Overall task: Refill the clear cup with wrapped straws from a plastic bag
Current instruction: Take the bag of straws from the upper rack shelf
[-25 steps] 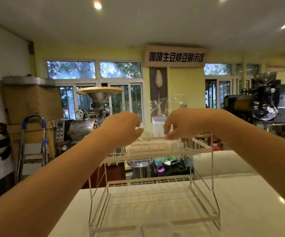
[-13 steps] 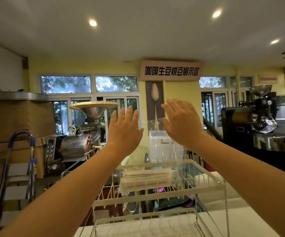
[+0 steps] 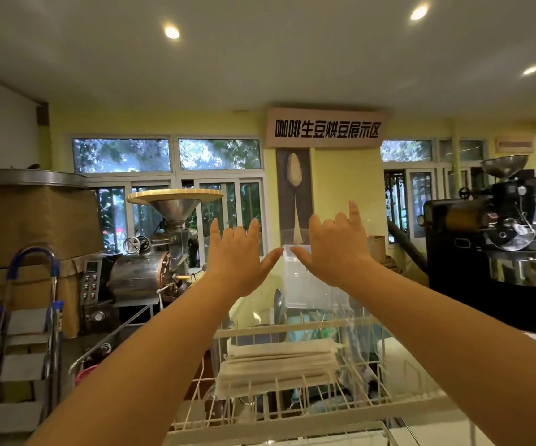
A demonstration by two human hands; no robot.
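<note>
at the centre of the frame the left hand and the right hand are raised side by side with backs to the camera, fingers loosely spread, thumbs pointing toward each other with their tips close, neither holding anything. below them, at lower centre, the clear plastic bag of paper-wrapped straws lies flat on the top shelf of a white wire rack. a steel coffee roaster with a wide funnel stands at centre left.
</note>
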